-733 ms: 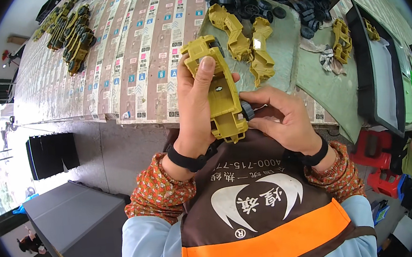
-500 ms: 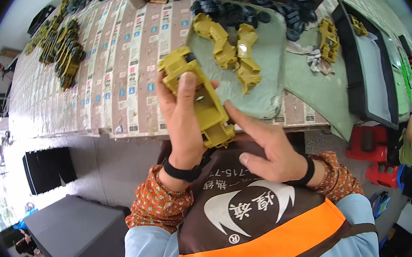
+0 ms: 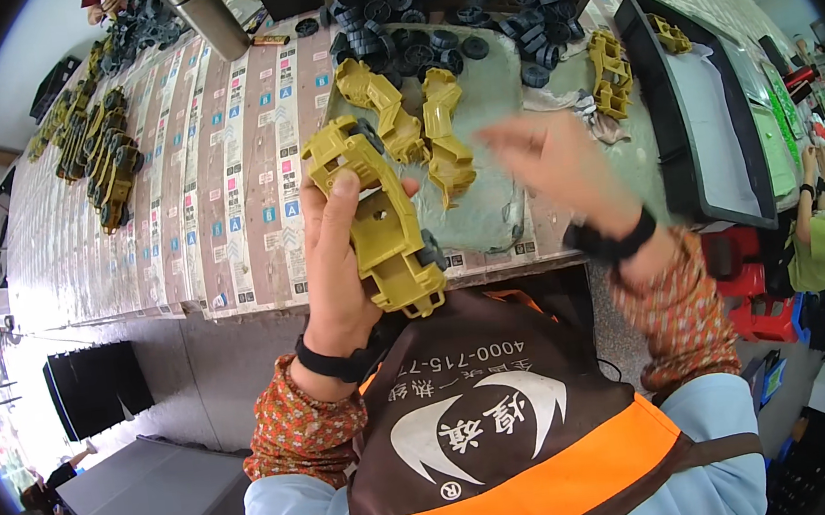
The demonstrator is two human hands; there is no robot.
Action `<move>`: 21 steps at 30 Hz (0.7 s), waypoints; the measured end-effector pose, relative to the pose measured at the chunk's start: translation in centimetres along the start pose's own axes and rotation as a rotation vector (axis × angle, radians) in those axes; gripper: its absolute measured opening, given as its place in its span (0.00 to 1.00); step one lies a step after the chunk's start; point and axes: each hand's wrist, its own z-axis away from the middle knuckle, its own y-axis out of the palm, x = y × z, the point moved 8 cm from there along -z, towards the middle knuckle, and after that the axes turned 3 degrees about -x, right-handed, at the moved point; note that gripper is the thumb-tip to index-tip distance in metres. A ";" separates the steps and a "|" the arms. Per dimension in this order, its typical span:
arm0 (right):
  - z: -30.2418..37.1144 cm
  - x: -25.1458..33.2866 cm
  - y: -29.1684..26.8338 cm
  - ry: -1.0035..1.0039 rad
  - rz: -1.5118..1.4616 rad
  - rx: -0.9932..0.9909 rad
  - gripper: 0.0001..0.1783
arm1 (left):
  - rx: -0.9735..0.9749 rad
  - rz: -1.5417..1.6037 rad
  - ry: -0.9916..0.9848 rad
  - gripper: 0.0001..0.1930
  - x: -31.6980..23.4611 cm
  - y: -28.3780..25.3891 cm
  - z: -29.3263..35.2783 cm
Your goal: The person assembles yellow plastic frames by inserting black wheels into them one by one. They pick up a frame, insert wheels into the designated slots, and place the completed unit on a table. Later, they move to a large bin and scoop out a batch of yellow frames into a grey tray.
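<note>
My left hand (image 3: 334,256) is closed around a yellow toy car body (image 3: 384,225), held tilted above the table's near edge. Dark wheels show along the car's right side, one near its top and one lower down. Over the green mat (image 3: 499,218), my right hand (image 3: 559,167) is apart from the car, its fingers smeared by motion. Two more yellow car bodies lie on the mat between the hands: one piece (image 3: 382,110) at the left and another (image 3: 446,138) beside it. Loose black wheels (image 3: 411,51) are heaped at the mat's far edge.
Rows of yellow cars with dark wheels (image 3: 109,164) stand at the far left. A steel flask (image 3: 206,18) is at the back. Right of the mat lie a yellow body (image 3: 611,76) on cloth and a black tray (image 3: 668,150). Another person's arm (image 3: 807,206) is at far right.
My right hand has left the car's side and moved up and right over the mat. My left hand keeps hold of the car, now turned so that wheels show on its right side.
</note>
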 end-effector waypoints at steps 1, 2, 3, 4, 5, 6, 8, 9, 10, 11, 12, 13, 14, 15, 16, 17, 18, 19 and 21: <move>-2.2 -1.9 -3.1 -0.086 0.238 -0.180 0.21 | 0.028 0.046 -0.036 0.21 0.4 0.1 -0.1; -3.9 -3.7 -5.4 -0.057 0.397 -0.260 0.20 | 0.047 0.089 -0.071 0.22 0.8 0.1 -0.1; -4.8 -5.0 -7.4 -0.025 0.558 -0.342 0.19 | 0.069 0.133 -0.108 0.22 1.1 0.1 0.0; -5.6 -5.8 -7.8 -0.039 0.600 -0.334 0.19 | 0.105 0.158 -0.148 0.26 1.4 -0.1 0.0; -6.3 -6.6 -8.0 -0.053 0.642 -0.326 0.18 | 0.136 0.146 -0.165 0.27 1.4 0.3 0.2; -7.0 -7.3 -8.0 -0.072 0.681 -0.316 0.18 | 0.161 0.132 -0.178 0.27 1.5 0.7 0.3; -8.3 -9.3 -7.5 -0.105 0.685 -0.268 0.18 | 0.205 0.130 -0.210 0.31 1.8 0.8 0.7; -8.9 -10.1 -7.0 -0.125 0.684 -0.237 0.18 | 0.204 0.109 -0.200 0.31 1.7 0.6 0.7; -9.1 -10.3 -6.9 -0.166 0.688 -0.246 0.17 | 0.203 0.087 -0.192 0.32 1.6 0.4 0.8; -9.0 -10.7 -7.0 -0.168 0.676 -0.251 0.18 | 0.204 0.065 -0.185 0.32 1.5 0.3 0.8; -8.9 -10.9 -7.1 -0.141 0.669 -0.241 0.18 | 0.191 0.063 -0.189 0.34 1.5 0.1 0.7; -8.8 -11.1 -7.2 -0.112 0.663 -0.233 0.19 | 0.187 0.029 -0.182 0.35 1.6 -0.3 0.7; -9.0 -11.5 -6.9 -0.065 0.665 -0.197 0.21 | 0.184 -0.006 -0.177 0.36 1.7 -0.7 0.6; -8.9 -11.5 -6.8 -0.076 0.652 -0.203 0.21 | 0.190 -0.039 -0.174 0.36 1.8 -0.9 0.6; -8.9 -11.7 -6.7 -0.087 0.639 -0.210 0.21 | 0.190 -0.121 -0.149 0.36 1.8 -1.0 0.5; -8.8 -11.7 -6.7 -0.097 0.626 -0.218 0.22 | 0.191 -0.204 -0.123 0.35 1.8 -1.2 0.5; -8.7 -11.5 -6.6 -0.095 0.655 -0.217 0.21 | 0.191 -0.285 -0.095 0.35 1.7 -1.3 0.4; -8.6 -11.2 -6.6 -0.092 0.683 -0.216 0.21 | 0.186 -0.297 -0.109 0.33 2.0 -1.4 0.4; -8.0 -9.5 -6.9 -0.109 0.673 -0.260 0.20 | 0.175 -0.323 -0.135 0.30 2.4 -1.8 0.4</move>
